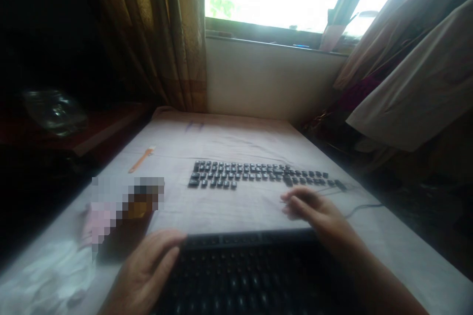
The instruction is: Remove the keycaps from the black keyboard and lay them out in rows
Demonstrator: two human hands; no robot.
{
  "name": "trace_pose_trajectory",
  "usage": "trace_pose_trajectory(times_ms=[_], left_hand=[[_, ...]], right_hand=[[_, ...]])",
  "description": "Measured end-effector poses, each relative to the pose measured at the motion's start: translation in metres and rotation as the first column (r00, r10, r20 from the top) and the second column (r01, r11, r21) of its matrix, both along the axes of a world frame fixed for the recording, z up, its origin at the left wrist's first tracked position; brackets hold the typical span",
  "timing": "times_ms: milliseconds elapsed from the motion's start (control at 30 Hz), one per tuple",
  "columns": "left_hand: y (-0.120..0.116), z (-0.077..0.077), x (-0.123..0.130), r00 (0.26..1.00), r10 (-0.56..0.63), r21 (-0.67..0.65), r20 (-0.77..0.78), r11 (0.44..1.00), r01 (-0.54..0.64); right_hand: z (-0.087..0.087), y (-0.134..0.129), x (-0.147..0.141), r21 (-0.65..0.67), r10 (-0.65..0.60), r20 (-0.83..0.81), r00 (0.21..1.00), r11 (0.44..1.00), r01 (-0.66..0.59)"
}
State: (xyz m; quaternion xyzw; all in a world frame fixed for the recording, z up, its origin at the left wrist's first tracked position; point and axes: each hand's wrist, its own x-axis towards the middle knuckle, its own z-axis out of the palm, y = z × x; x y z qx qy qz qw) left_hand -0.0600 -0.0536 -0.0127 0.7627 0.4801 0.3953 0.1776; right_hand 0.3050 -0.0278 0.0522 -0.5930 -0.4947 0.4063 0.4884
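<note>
A black keyboard [254, 241] lies at the near edge of the view, its lower part cut off by the frame. My left hand [144, 273] is closed around its far left corner, thumb and fingers at the edge. Over the far right edge of the keyboard, my right hand [314, 209] is raised with thumb and fingers pinched together; what is between the fingertips is too small and blurred to name. Beyond the keyboard, loose black keycaps [229, 176] stand in several rows on the pale cloth [229, 206]. The keyboard's right part is in shadow.
An orange-handled toothbrush [139, 161] and a pixelated, unrecognisable object [129, 226] lie on the left. A dark cable [364, 209] runs at the right. A clear jar [55, 110] stands far left. Curtains [185, 34] and hanging cloth [410, 88] flank the window.
</note>
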Motion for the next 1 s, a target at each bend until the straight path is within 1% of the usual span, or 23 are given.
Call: trace_pose_trajectory(times_ms=[67, 167, 233, 300, 400, 533, 633, 667, 733, 800, 833, 933, 1000], left_hand=[[0.000, -0.004, -0.001, 1.000, 0.015, 0.002, -0.018, 1.000, -0.015], [0.002, -0.010, -0.002, 0.998, 0.027, 0.013, -0.059, 1.000, -0.026], [0.004, -0.012, -0.002, 0.996, 0.024, 0.014, -0.089, 1.000, -0.023], [0.006, -0.011, 0.000, 0.994, 0.016, -0.006, -0.108, 1.000, -0.017], [0.008, -0.008, 0.004, 0.994, 0.002, -0.077, -0.108, 0.997, -0.010], [0.010, -0.004, 0.008, 0.995, -0.020, -0.172, -0.095, 0.985, 0.003], [0.012, 0.002, 0.011, 0.997, -0.037, -0.210, -0.070, 0.977, 0.021], [0.014, 0.005, 0.012, 0.997, -0.045, -0.224, -0.057, 0.974, 0.031], [0.019, 0.012, 0.015, 0.998, -0.065, -0.280, -0.020, 0.958, 0.057], [0.027, 0.019, 0.020, 0.996, -0.055, -0.343, 0.066, 0.936, 0.074], [0.032, 0.021, 0.023, 0.992, -0.043, -0.391, 0.118, 0.917, 0.086], [0.046, 0.022, 0.029, 0.983, -0.003, -0.439, 0.185, 0.894, 0.085], [0.052, 0.020, 0.032, 0.973, 0.052, -0.448, 0.226, 0.892, 0.056]], right_hand=[[-0.012, 0.000, 0.014, 0.009, -0.014, 0.016, 1.000, 1.000, 0.014], [-0.023, 0.001, 0.031, -0.053, 0.001, 0.019, 1.000, 0.999, 0.000], [-0.024, 0.000, 0.036, -0.117, -0.009, -0.022, 1.000, 0.993, 0.006], [-0.021, -0.003, 0.037, -0.182, -0.044, -0.061, 0.997, 0.983, 0.032], [-0.017, -0.006, 0.035, -0.244, -0.095, -0.043, 0.995, 0.966, 0.082], [-0.024, -0.007, 0.037, -0.236, -0.106, 0.021, 0.994, 0.966, 0.108], [-0.029, -0.007, 0.040, -0.190, -0.133, -0.004, 0.991, 0.973, 0.130], [-0.027, -0.006, 0.040, -0.168, -0.138, -0.026, 0.990, 0.977, 0.132], [-0.018, -0.005, 0.036, -0.125, -0.114, -0.083, 0.990, 0.987, 0.103], [-0.005, -0.004, 0.028, -0.099, -0.043, -0.147, 0.988, 0.995, 0.029], [0.002, -0.003, 0.023, -0.088, -0.007, -0.179, 0.984, 0.996, -0.009], [0.015, -0.007, 0.005, -0.027, 0.075, -0.229, 0.971, 0.996, -0.083], [0.015, -0.014, -0.010, -0.003, 0.108, -0.274, 0.956, 0.994, -0.113]])
